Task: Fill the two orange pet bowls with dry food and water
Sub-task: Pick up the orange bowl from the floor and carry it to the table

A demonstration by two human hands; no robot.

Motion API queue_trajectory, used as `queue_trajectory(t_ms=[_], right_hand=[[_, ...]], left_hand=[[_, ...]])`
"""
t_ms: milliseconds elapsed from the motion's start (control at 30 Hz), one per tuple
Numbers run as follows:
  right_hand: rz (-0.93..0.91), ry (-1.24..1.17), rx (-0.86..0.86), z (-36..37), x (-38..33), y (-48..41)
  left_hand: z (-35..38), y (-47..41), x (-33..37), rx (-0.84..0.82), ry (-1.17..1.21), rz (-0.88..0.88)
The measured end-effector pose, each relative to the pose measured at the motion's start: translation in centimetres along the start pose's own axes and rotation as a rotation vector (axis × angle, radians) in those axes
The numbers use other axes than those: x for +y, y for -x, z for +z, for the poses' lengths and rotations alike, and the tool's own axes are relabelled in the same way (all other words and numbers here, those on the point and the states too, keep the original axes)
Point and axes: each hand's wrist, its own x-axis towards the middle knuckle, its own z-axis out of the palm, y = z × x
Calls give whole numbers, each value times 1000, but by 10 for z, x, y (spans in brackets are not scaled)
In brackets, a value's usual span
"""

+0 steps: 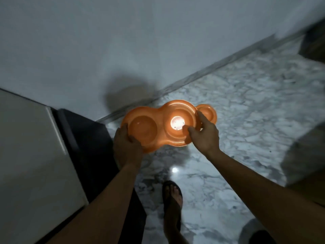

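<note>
An orange double pet bowl [159, 131] hangs above the marble floor, held level between both hands. Its left well [143, 128] looks empty; the right well [177, 122] glares with a bright reflection, so its contents cannot be told. A second orange bowl [207, 112] peeks out behind and under the right end. My left hand [127, 147] grips the left rim, thumb on top. My right hand [204, 132] clamps the right end, thumb inside the right well's rim.
A white appliance or cabinet [31, 164] with a dark side stands at the left. A pale wall [123, 41] meets the marble floor [246, 111] along a diagonal skirting. My sandalled foot [172, 205] is below. A blurred grey object [306, 155] sits right.
</note>
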Motion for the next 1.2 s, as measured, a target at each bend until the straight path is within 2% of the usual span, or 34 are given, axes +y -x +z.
queue_trajectory(t_ms=[100, 200, 300, 400, 533, 667, 867, 1067, 1200], right_hand=[[-54, -23, 53, -60, -40, 52], [-100, -84, 141, -136, -86, 134], [-125, -171, 202, -182, -119, 209], [-218, -239, 276, -209, -156, 303], [-332, -307, 277, -214, -206, 427], [-444, -354, 194, -179, -252, 529], [-590, -344, 31, -81, -322, 615], [-763, -216, -214, 57, -378, 683], [-793, -104, -321, 137, -405, 722]], left_hand=[[-39, 51, 54, 100, 11, 86], [-113, 126, 115, 134, 50, 241], [-188, 188, 155, 183, 86, 288], [-277, 255, 171, 259, 112, 424], [-404, 306, 154, 339, 122, 513], [-532, 329, 111, 434, 132, 585], [-687, 324, 32, 587, 94, 546], [-806, 317, -91, 713, 63, 311], [-863, 305, -163, 700, 60, 158]])
